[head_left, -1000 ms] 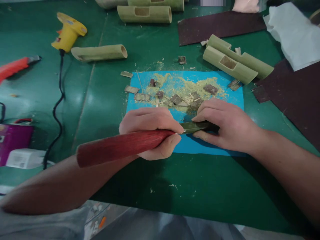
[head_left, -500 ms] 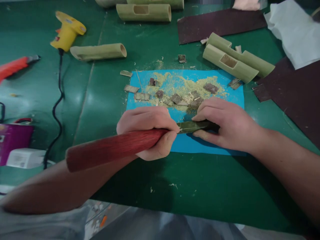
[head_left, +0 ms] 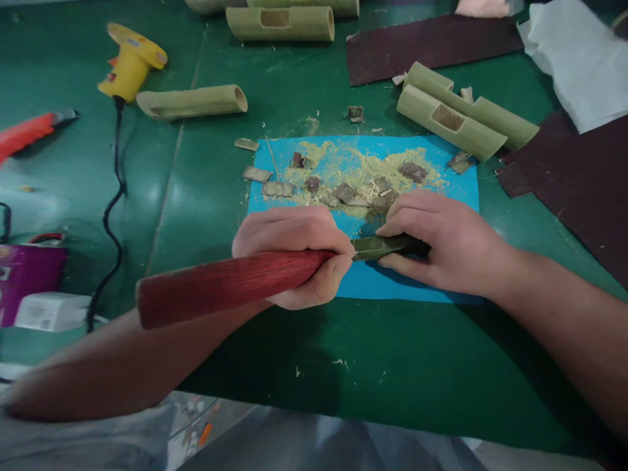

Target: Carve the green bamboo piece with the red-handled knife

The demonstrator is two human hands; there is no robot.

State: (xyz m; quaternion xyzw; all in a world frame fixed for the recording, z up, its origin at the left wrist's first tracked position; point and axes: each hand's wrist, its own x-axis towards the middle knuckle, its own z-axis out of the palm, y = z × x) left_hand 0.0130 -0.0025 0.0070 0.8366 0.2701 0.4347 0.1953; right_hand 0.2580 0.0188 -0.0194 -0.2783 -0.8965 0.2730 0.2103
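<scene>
My left hand (head_left: 294, 245) is closed round a long red-brown wooden handle (head_left: 216, 288) that slants down to the left over my forearm. Its tip meets a thin green bamboo strip (head_left: 380, 246). My right hand (head_left: 441, 242) is closed on that strip, pinning it on the blue sheet (head_left: 461, 190). Sawdust (head_left: 363, 170) and several small dark chips lie on the sheet just beyond my fingers.
Cut bamboo tubes lie at the back: one (head_left: 191, 103) at left, one (head_left: 279, 23) at the top, two (head_left: 456, 121) at right. A yellow glue gun (head_left: 130, 62) with its black cord, a red cutter (head_left: 29, 131), dark sandpaper sheets (head_left: 579, 183) and white cloth (head_left: 579, 59) surround the green table (head_left: 367, 366).
The red handle shifted slightly left and back again, a small back-and-forth stroke against the strip. My right hand has stayed put.
</scene>
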